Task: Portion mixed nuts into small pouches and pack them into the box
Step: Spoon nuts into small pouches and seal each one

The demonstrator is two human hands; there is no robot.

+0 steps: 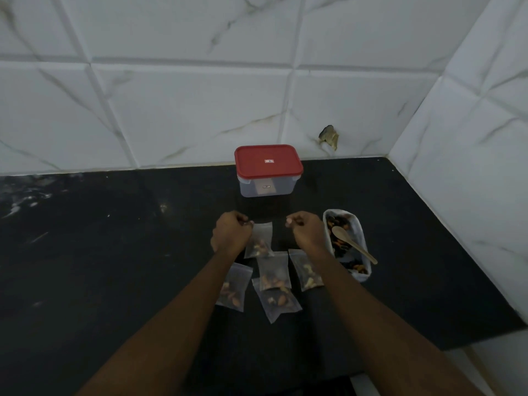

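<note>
Several small clear pouches of mixed nuts lie on the black counter. The farthest pouch lies between my two hands. My left hand has curled fingers that meet that pouch's top left corner and seem to pinch it. My right hand is curled too, a short gap to the right of the pouch's top edge, holding nothing. Other filled pouches lie nearer me, partly under my forearms. The clear box stands behind the hands with its red lid on.
A white oblong tray of mixed nuts sits right of my right hand, with a wooden spoon resting in it. Tiled walls rise behind the counter and on the right. The counter's front right edge drops off.
</note>
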